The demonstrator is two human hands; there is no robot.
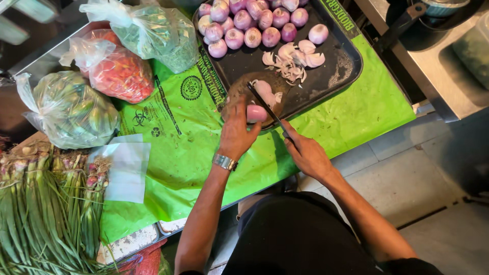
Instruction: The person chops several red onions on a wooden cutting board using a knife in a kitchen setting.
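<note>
Though the bunch of green stalks [46, 214] at the near left is cut off by the frame edge, the middle shows clearly: the left hand [237, 133] clamps fingers-down on a peeled onion [255, 113] upon a round wooden board [244, 91]. Just right, the right hand [305, 153] is closed around a knife [266, 106], its handle hidden in the fist and its blade slanting far-left against the onion.

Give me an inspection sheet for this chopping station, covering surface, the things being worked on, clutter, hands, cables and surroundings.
Surface: green plastic sheet spread over the table, under a black tray.
Job's things: peeled onion on a small round board; knife blade across it; whole peeled onions and a pile of slices on the tray.
Clutter: three bags of produce, a bundle of spring onions, a white paper.
Hands: left hand steadies the onion; right hand grips the knife handle.
Cables: nothing seen.
Surroundings: steel counter to the right, tiled floor below.
</note>
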